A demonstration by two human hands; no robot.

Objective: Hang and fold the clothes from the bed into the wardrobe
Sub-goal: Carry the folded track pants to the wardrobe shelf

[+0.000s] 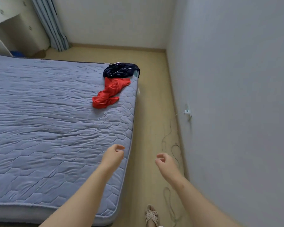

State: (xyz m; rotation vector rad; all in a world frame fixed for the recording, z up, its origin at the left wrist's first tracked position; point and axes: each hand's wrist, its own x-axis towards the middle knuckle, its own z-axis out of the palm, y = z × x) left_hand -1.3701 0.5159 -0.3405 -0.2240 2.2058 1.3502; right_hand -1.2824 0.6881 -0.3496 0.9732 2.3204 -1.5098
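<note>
On the bed (47, 128), red garment (110, 94) touching navy garment (120, 71)

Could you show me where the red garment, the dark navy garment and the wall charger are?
red garment (111, 93): head view, middle of the crumpled cloth.
dark navy garment (120, 72): head view, centre of the heap.
wall charger (187, 111): head view, on the plug body.

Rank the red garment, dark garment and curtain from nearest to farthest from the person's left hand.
From the left hand:
1. Red garment, on the bed, right side, ahead of the hand.
2. Dark garment, just beyond it at the far right corner.
3. Curtain, hanging far off to the left.
</note>
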